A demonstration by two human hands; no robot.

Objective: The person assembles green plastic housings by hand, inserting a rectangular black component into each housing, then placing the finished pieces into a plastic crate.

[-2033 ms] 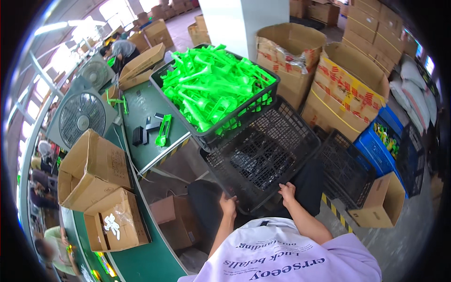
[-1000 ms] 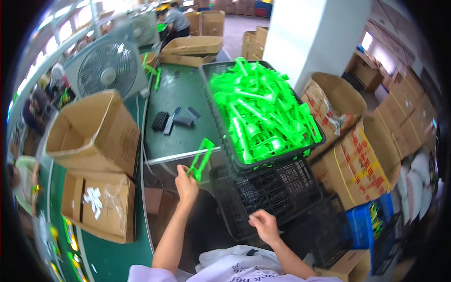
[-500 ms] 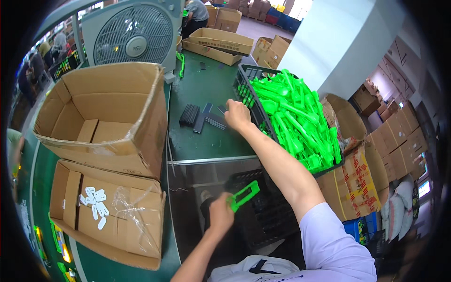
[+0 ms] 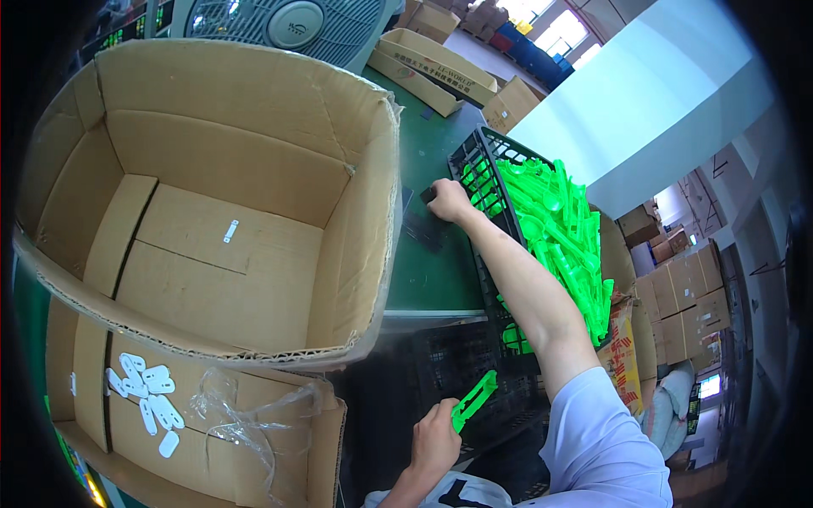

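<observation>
My left hand (image 4: 435, 438) is closed round one end of a bright green plastic frame (image 4: 476, 401), a long open rectangle held low in front of me. My right hand (image 4: 450, 201) reaches across the green table beside the black crate (image 4: 479, 176). Its fingers are pinched on a small dark piece (image 4: 428, 196), apparently one of the dark flat strips (image 4: 423, 232) lying just below the hand. Some strips are hidden or blurred. Green plastic parts (image 4: 555, 224), some spoon-shaped at the end, are heaped in the crate.
A large open carton (image 4: 356, 254) with a small white piece (image 4: 230, 231) inside stands at the left. Below it, a shallow carton (image 4: 296, 457) holds several white tags (image 4: 157, 379) and clear plastic film (image 4: 254, 415). A fan (image 4: 296, 24) and long carton (image 4: 432, 68) stand behind.
The view has swung so the cartons look larger and nearer. My right hand has closed on a dark piece by the strips. My left hand still grips the green frame, its angle now steeper.
</observation>
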